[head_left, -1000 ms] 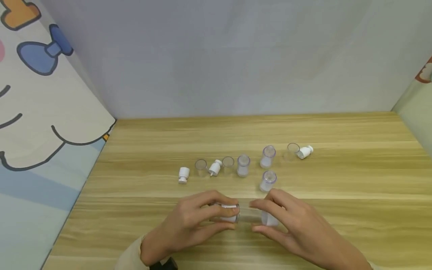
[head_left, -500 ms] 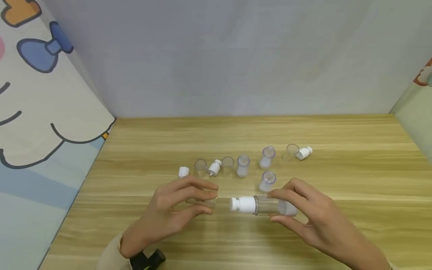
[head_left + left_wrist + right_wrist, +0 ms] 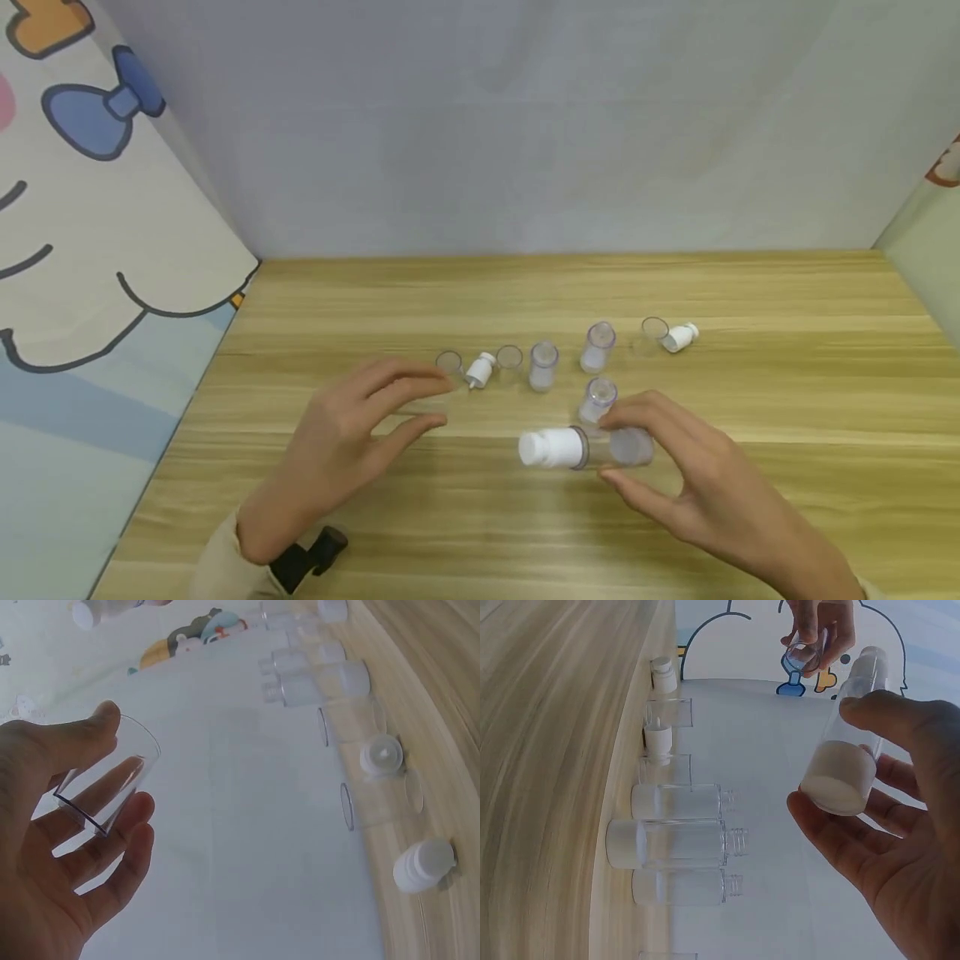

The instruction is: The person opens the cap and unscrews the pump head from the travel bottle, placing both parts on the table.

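My left hand (image 3: 348, 429) pinches a clear plastic cap (image 3: 105, 796) between thumb and fingers, off to the left of the bottle. In the head view this cap hardly shows. My right hand (image 3: 686, 475) grips a clear pump bottle (image 3: 566, 447) lying sideways in the air, its white pump top pointing left. The bottle's white base (image 3: 838, 778) faces the camera in the right wrist view. Just beyond the right fingertips stands an open-necked clear bottle (image 3: 597, 402) with a white base.
Two more open-necked bottles (image 3: 543, 367) stand behind on the wooden table (image 3: 480, 517). Clear caps (image 3: 509, 360) and white pump tops (image 3: 481, 370) are spread in a row; one pump top (image 3: 424, 866) is hidden by my left hand in the head view. A pale cloth wall (image 3: 525, 133) rises behind.
The left hand has drawn the clear cap off the bottle's pump end and carried it left and farther from me. The bottle first shifted right in the right hand, then tilted slightly.
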`<action>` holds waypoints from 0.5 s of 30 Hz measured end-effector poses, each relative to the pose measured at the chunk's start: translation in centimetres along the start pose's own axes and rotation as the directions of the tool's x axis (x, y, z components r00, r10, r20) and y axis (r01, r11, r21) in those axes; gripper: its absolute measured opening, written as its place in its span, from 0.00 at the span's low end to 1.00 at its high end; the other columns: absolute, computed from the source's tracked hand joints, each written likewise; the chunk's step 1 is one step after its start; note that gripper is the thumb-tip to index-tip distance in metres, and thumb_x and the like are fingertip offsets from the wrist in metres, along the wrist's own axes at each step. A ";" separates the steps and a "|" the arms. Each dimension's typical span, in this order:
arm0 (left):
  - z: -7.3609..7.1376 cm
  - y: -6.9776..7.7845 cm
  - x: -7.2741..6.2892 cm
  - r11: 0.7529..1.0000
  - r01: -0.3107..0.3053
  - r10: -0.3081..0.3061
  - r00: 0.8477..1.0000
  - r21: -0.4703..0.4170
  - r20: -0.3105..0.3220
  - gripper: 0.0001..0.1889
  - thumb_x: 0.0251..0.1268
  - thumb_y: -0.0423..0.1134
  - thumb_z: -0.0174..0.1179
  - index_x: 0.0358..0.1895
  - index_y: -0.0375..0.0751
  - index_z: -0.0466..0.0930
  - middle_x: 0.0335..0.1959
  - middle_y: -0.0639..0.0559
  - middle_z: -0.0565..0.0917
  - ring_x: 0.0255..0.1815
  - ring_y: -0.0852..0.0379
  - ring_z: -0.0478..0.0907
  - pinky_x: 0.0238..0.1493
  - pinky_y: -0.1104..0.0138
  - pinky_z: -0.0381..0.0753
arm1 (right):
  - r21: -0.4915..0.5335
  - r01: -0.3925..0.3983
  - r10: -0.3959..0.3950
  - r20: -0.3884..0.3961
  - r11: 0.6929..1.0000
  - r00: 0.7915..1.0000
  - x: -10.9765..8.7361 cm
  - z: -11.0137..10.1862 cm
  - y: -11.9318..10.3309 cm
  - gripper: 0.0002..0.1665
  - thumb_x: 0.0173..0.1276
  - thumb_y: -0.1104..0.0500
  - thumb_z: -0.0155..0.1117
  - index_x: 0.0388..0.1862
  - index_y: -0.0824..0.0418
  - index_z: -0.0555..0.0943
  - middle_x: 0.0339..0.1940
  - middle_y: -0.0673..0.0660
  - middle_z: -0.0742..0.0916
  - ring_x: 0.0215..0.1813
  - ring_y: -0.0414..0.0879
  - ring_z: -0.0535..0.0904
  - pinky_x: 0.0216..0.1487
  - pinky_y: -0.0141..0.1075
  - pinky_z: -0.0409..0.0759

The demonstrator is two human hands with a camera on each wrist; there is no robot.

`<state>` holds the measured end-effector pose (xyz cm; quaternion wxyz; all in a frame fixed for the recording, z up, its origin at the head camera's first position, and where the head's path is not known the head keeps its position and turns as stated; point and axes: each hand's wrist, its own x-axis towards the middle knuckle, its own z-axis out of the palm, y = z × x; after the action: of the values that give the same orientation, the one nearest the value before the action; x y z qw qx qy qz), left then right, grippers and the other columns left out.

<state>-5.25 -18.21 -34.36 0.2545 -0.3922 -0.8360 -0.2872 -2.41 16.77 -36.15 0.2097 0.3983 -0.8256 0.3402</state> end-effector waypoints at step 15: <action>-1.1 -5.0 -1.4 0.958 0.149 -0.161 0.987 0.246 0.029 0.19 0.55 0.34 0.79 0.51 0.42 0.88 0.51 0.49 0.89 0.51 0.50 0.83 0.46 0.58 0.87 | 0.029 -0.103 0.099 0.095 0.994 0.990 -0.2 0.3 0.4 0.25 0.81 0.41 0.53 0.62 0.57 0.79 0.58 0.46 0.83 0.60 0.37 0.80 0.69 0.18 0.70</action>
<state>-8.26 -22.34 -35.87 0.2569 -0.2982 -0.8990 -0.1921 -2.60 16.82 -36.63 0.1466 0.3749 -0.8479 0.3451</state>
